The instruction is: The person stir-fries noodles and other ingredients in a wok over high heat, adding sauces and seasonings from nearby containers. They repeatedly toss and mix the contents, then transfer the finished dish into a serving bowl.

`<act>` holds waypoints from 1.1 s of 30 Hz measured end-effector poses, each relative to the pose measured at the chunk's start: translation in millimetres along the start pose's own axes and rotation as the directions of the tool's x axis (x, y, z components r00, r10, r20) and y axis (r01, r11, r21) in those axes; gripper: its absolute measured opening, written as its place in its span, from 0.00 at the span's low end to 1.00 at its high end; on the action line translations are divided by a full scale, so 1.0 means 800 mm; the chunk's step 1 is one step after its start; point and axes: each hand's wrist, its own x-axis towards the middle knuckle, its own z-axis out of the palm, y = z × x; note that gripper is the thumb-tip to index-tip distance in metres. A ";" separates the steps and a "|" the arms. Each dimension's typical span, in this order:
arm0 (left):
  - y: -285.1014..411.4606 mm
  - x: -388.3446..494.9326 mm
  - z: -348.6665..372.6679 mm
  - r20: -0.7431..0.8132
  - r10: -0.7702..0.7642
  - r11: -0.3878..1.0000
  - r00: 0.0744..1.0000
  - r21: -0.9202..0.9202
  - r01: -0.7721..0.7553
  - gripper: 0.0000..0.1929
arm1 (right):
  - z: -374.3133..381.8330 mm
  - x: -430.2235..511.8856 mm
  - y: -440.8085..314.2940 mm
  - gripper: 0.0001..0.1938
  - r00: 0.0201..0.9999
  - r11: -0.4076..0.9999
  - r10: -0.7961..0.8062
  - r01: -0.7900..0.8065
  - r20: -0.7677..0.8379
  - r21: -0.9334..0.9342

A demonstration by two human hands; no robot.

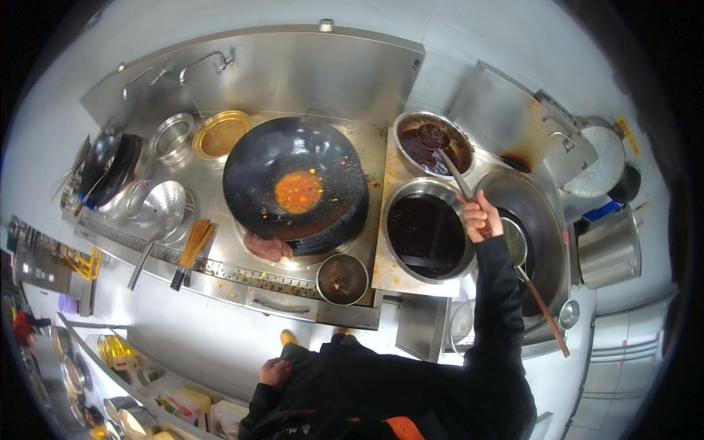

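Observation:
My right hand point(480, 218) grips the handle of a metal ladle point(457, 175), arm stretched forward. The ladle's bowl lies in dark, thick sauce in a steel basin point(403, 121) at the back. Just left of my wrist, a larger steel pot point(391, 190) holds a dark liquid point(426, 234). My left hand point(275, 373) hangs by my side, fingers curled, with nothing visible in it. In front of me, a black wok point(258, 159) sits on the range, with orange-red oily sauce point(298, 192) at its bottom. A folded reddish cloth point(267, 248) lies against its near rim.
Left of the wok are a perforated skimmer point(165, 206) and a bamboo wok brush point(193, 247). A small pan point(342, 279) stands at the range's front edge. To the right, a wooden-handled strainer point(542, 313) rests across a large wok point(544, 231). Taps point(206, 63) jut from the backsplash.

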 end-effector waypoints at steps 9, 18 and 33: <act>0.030 0.037 -0.099 0.048 0.080 0.996 0.996 0.044 -0.082 0.17 | 0.069 0.044 0.196 0.36 0.979 0.969 0.204 -0.205 -0.015 -0.137; 0.039 0.039 -0.293 0.066 0.116 0.986 0.991 -0.129 -0.106 0.14 | 0.030 0.143 0.436 0.27 0.854 0.088 -0.401 -0.324 -0.331 -0.942; -0.029 0.139 -0.474 -0.187 -0.086 0.977 0.979 -0.207 0.047 0.13 | 0.049 0.167 0.409 0.18 0.942 -0.921 -0.323 -0.335 -0.089 -0.198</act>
